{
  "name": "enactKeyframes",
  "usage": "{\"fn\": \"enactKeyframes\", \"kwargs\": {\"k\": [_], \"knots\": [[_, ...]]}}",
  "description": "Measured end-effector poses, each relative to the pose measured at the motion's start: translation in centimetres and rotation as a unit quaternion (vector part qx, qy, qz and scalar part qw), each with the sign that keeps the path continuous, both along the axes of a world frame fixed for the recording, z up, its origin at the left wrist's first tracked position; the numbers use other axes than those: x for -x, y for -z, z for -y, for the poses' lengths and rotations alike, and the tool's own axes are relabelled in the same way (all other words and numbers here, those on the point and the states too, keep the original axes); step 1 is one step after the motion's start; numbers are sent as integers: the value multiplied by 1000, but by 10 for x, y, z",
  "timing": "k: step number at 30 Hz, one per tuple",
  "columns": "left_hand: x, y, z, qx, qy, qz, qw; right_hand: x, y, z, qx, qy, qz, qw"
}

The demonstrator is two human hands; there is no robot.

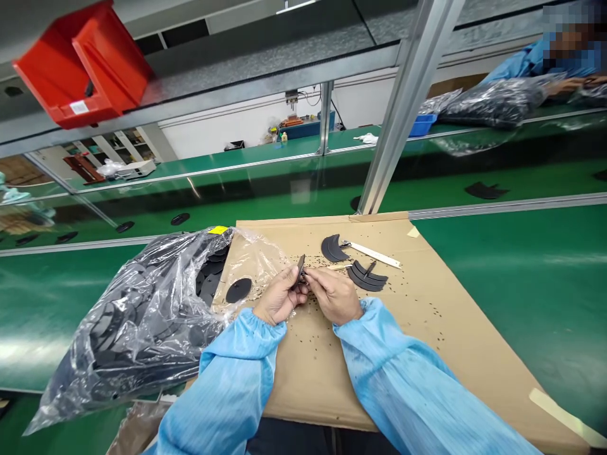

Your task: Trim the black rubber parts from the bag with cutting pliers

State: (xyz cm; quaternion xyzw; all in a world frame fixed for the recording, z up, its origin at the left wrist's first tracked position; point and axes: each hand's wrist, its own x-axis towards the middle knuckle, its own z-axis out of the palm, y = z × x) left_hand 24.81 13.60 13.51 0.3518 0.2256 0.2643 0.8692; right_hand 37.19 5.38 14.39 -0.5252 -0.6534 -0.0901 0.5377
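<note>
My left hand (281,296) holds a thin black part (300,270) on edge between thumb and fingers, above the brown cardboard sheet (398,354). My right hand (336,294) is closed, its pinched fingertips against the same part; anything else between them is too small to tell. Just beyond my right hand lie two curved black parts, one upper (334,248) and one lower (367,277), beside a white strip-like tool (374,254). A black disc (238,290) rests to the left of my left hand. Tiny dark bits are scattered over the cardboard.
A large clear bag of black discs (137,309) lies at the left. Beyond the cardboard, a green conveyor belt (265,196) carries black parts. A metal post (408,107) rises behind the cardboard. A red bin (85,66) sits upper left. Another person's blue sleeve (516,62) shows upper right.
</note>
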Motion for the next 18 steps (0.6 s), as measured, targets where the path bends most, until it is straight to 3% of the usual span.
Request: {"fn": "enactKeyframes", "kwargs": {"k": [5, 10, 13, 16, 18], "knots": [[-2, 3, 2, -22, -8, 9, 1000, 5, 1, 0, 11, 28, -3, 1000], [-9, 1, 4, -60, -130, 22, 990, 6, 2, 0, 61, -21, -135, 989], [-15, 4, 3, -92, -169, 38, 981, 6, 3, 0, 107, -32, -147, 983], [-19, 10, 2, -166, -195, 16, 966, 7, 10, -1, 111, -6, -195, 974], [-19, 15, 2, -242, -263, -27, 933, 7, 17, -1, 117, 18, -269, 956]]}}
